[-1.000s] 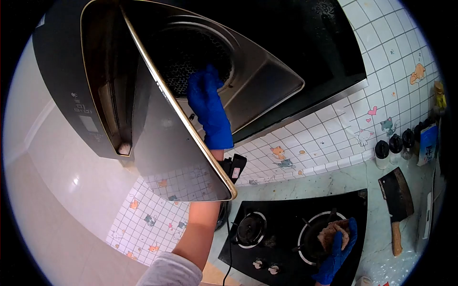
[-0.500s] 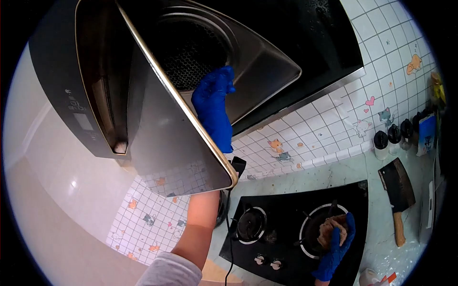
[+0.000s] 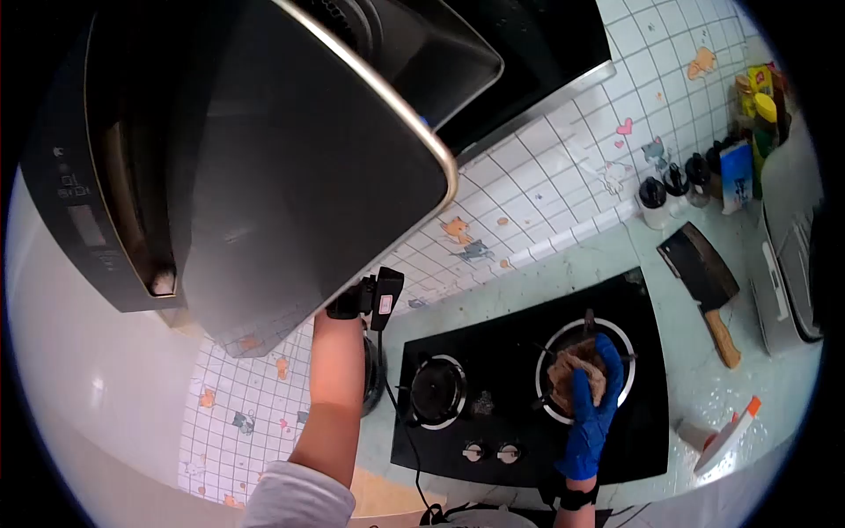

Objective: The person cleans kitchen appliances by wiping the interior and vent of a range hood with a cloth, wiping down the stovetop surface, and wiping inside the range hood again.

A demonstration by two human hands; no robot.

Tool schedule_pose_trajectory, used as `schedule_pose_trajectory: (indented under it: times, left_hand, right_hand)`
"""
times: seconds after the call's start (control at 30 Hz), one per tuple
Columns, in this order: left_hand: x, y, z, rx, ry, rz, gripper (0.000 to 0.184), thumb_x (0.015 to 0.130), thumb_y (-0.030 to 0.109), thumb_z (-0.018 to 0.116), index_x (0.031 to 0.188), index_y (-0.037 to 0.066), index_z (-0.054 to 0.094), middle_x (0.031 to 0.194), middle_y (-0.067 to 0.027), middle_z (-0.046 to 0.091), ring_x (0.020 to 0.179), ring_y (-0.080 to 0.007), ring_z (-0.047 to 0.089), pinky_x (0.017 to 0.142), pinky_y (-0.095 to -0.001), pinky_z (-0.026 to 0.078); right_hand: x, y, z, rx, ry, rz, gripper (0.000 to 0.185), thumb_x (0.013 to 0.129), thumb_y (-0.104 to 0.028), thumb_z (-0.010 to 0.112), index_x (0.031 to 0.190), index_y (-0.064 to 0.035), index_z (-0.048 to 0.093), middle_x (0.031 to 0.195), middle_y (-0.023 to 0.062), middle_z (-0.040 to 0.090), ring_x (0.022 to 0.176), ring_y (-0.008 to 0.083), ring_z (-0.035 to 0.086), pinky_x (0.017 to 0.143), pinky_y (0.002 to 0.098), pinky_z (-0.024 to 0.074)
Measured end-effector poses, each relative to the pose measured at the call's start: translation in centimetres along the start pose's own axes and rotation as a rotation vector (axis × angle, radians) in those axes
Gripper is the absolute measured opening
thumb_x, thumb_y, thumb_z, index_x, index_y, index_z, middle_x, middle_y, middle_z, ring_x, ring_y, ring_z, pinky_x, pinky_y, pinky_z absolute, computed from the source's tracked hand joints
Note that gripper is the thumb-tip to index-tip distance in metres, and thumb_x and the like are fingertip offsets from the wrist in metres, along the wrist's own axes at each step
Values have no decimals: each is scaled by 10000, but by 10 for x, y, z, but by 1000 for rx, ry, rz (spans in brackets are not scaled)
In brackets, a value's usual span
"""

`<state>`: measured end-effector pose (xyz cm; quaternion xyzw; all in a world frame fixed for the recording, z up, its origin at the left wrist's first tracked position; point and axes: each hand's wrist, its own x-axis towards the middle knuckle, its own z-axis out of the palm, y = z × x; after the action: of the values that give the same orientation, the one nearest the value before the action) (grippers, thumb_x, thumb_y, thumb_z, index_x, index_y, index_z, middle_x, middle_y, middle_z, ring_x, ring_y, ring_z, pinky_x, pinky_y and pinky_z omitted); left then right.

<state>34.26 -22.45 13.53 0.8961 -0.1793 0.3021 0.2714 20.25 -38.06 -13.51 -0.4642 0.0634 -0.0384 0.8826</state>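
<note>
My right hand (image 3: 591,418), in a blue rubber glove, grips a crumpled brown rag (image 3: 574,374) over the right burner (image 3: 630,345) of the black gas stove (image 3: 502,352). My left forearm (image 3: 337,387) reaches up behind the tilted panel (image 3: 290,167) of the range hood. That panel hides nearly all of my left hand; only a speck of blue glove shows past its gold edge, so its fingers cannot be seen. A black device with a cable (image 3: 385,299) sits at my left wrist.
A cleaver (image 3: 700,264) with a wooden handle lies right of the stove. Beyond it stand black-topped jars (image 3: 652,192), a blue packet (image 3: 736,176) and a grey-white container (image 3: 779,299). A white object with an orange tip (image 3: 726,436) is at the lower right. The cable hangs beside the stove.
My left hand, earlier visible near the hood's round filter, is now almost wholly behind the panel. My right hand still holds the rag at the right burner. The whole view has shifted.
</note>
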Motion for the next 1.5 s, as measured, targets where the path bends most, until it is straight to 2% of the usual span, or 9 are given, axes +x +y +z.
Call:
schedule_pose_trajectory:
  times: [0.03, 0.23, 0.33, 0.4, 0.53, 0.83, 1.0, 1.17, 1.5]
  left_hand:
    - [-3, 3, 1, 64, -127, 118, 152, 787, 77, 515, 907, 45, 602, 861, -25, 574, 806, -105, 530, 714, -205, 402]
    - [-17, -12, 15, -167, -285, 34, 227, 808, 64, 383, 889, 35, 593, 914, -69, 608, 832, -131, 561, 729, -245, 429]
    - [-20, -45, 25, -793, -120, -147, 200, 825, 98, 416, 889, 38, 597, 911, -74, 608, 841, -133, 560, 724, -243, 430]
    - [-21, -41, 25, -35, -309, 187, 181, 833, 139, 461, 892, 37, 598, 922, -65, 605, 803, -121, 556, 705, -239, 431]
    - [-33, -49, 32, -91, -290, -163, 122, 802, 34, 479, 853, 56, 589, 891, -25, 603, 802, -80, 539, 696, -208, 432]
    - [-60, -56, 53, 52, -390, 77, 317, 797, 36, 428, 1103, 73, 502, 1124, -42, 509, 1070, -148, 431, 912, -295, 332]
    - [-88, 4, 79, -264, -554, -334, 399, 837, 147, 472, 1228, 115, 399, 1192, -48, 448, 1076, -150, 418, 911, -290, 341]
    - [-108, 25, 103, -148, -697, 74, 661, 706, 130, 648, 1272, 99, 308, 1312, -85, 303, 1206, -208, 288, 983, -332, 254]
    - [-122, 30, 110, -423, -343, -134, 620, 678, 44, 599, 1227, 25, 313, 1226, -141, 368, 1156, -237, 354, 958, -336, 290]
  right_hand:
    - [-9, -5, 5, 37, 68, 21, 437, 809, -47, 484, 1223, -42, 343, 1176, 104, 432, 1090, 217, 410, 943, 333, 313]
    - [-14, -17, 15, -75, -1, -98, 435, 785, -50, 525, 1196, -43, 381, 1195, 92, 416, 1122, 214, 379, 961, 327, 272]
    - [-15, -13, 9, -73, -6, -113, 468, 770, -61, 550, 1201, -29, 371, 1229, 105, 389, 1145, 220, 358, 969, 331, 259]
    - [-14, -16, 8, -45, -2, -135, 524, 767, -89, 559, 1230, -12, 325, 1262, 126, 353, 1173, 229, 327, 981, 342, 241]
    - [-6, -15, 2, -9, 1, -162, 595, 763, -132, 573, 1261, -10, 271, 1287, 131, 311, 1169, 239, 333, 984, 345, 242]
    - [31, -38, 5, 319, -155, -34, 707, 770, -294, 549, 1314, -50, 168, 1309, 126, 283, 1186, 228, 313, 985, 336, 244]
    - [59, -47, 21, 600, -251, -20, 679, 786, -304, 502, 1324, -74, 157, 1339, 124, 240, 1207, 223, 285, 992, 330, 232]
    - [71, -59, 39, 936, -341, 82, 622, 839, -432, 333, 1329, -93, 156, 1358, 133, 192, 1252, 259, 198, 1022, 366, 168]
    - [79, -56, 30, 600, -183, 12, 678, 739, 13, 504, 1322, -87, 174, 1309, 119, 287, 1198, 218, 291, 986, 345, 243]
